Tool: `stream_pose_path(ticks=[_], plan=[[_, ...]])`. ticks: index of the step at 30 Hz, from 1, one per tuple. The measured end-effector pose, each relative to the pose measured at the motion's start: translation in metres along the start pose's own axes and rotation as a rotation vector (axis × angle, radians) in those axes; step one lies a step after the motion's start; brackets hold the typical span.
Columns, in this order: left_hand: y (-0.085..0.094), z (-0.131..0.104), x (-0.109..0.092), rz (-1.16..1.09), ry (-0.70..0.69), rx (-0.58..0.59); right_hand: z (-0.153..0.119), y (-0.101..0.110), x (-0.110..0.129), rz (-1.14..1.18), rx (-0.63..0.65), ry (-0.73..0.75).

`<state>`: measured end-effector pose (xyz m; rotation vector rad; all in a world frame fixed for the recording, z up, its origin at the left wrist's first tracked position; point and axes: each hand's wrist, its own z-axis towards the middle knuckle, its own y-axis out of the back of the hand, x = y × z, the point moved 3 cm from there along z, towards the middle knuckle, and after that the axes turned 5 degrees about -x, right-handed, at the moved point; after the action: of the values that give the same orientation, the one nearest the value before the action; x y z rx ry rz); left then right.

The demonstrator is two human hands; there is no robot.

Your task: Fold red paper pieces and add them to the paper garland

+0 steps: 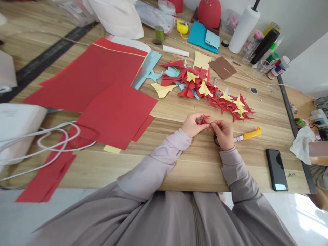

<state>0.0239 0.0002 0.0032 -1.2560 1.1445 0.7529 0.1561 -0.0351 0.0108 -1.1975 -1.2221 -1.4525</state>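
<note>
A small folded red paper piece is pinched between both hands, just above the wooden table. My left hand curls round its left side, thumb pressed on it. My right hand grips its right end with thumb and finger. Close under the right hand lies a yellow-handled cutter, and a dark ring-shaped part shows beside that hand's fingers. Beyond the hands spreads a heap of folded paper shapes, mostly red with some yellow and blue. A yellow folded paper plane rests at its left.
Large red paper sheets cover the left, near a white device with looped cable. A black phone lies at right. Bottles, a tape measure and brown paper sit farther back. Another person's arm reaches in at right.
</note>
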Motion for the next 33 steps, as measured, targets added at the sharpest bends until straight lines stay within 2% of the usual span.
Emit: stream_pose_path(ticks=[7,11,14,19,26,30,33], plan=[[0.003,0.001,0.003,-0.037,0.015,-0.083,0.001,0.005,0.002,0.020,-0.149,-0.046],[0.005,0.002,0.001,-0.032,-0.007,-0.145,-0.004,-0.005,0.004,-0.025,-0.041,-0.007],[0.006,0.003,0.002,-0.012,-0.045,-0.158,-0.012,-0.017,0.003,-0.165,0.049,0.081],[0.001,0.005,0.015,-0.206,-0.015,-0.138,-0.015,-0.027,-0.003,-0.396,0.055,0.218],[-0.005,0.003,0.017,-0.360,0.023,-0.094,-0.011,-0.018,-0.002,-0.492,-0.019,0.304],[-0.008,-0.001,0.015,-0.366,0.009,-0.024,-0.007,-0.009,0.000,-0.408,-0.054,0.310],[-0.006,-0.004,0.012,-0.338,0.010,0.025,-0.001,0.001,-0.001,-0.208,-0.096,0.195]])
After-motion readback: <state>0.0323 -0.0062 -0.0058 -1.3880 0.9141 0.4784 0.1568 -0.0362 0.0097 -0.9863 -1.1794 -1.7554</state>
